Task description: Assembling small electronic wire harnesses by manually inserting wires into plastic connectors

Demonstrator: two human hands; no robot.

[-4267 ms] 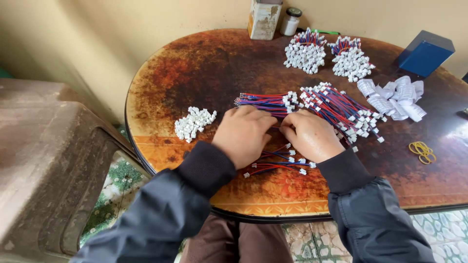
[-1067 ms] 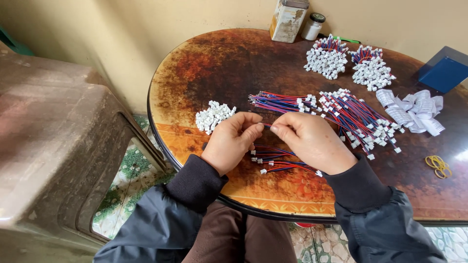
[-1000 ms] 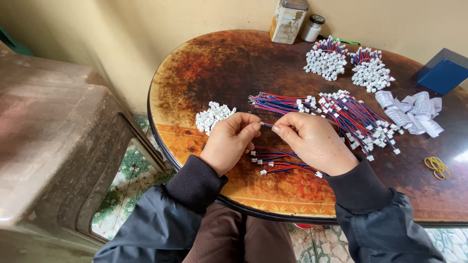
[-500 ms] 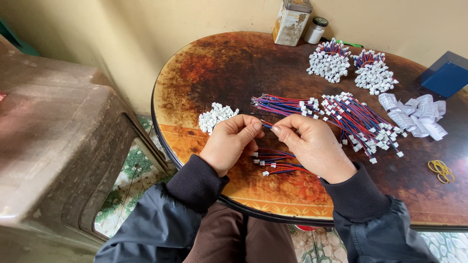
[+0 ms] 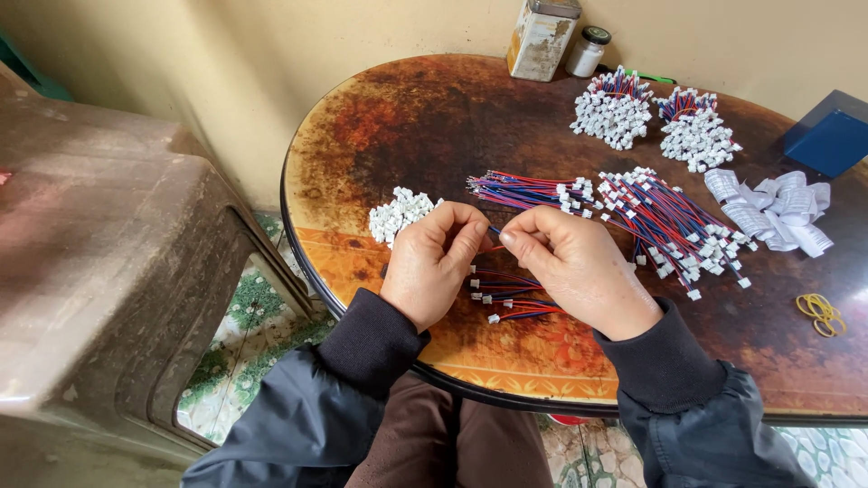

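My left hand (image 5: 434, 262) and my right hand (image 5: 579, 267) meet fingertip to fingertip over the round brown table (image 5: 407, 126), pinching a thin red and blue wire lead (image 5: 495, 237) between them. A small pile of white plastic connectors (image 5: 398, 212) lies just left of my left hand. Under my hands lies a small heap of finished leads (image 5: 506, 296) with white plugs. Behind my right hand spreads a big pile of red and blue wire leads (image 5: 633, 212).
Two tied bundles of leads (image 5: 615, 108) (image 5: 694, 134) sit at the back, near a rusty tin (image 5: 541, 36) and a small jar (image 5: 589, 51). White paper strips (image 5: 768, 208), a blue box (image 5: 832, 136) and yellow rubber bands (image 5: 818, 312) lie right. A brown plastic stool (image 5: 99, 271) stands left.
My hands have come off the wire pile toward the table's near edge and now pinch one lead between them. The camera has shifted left and closer.
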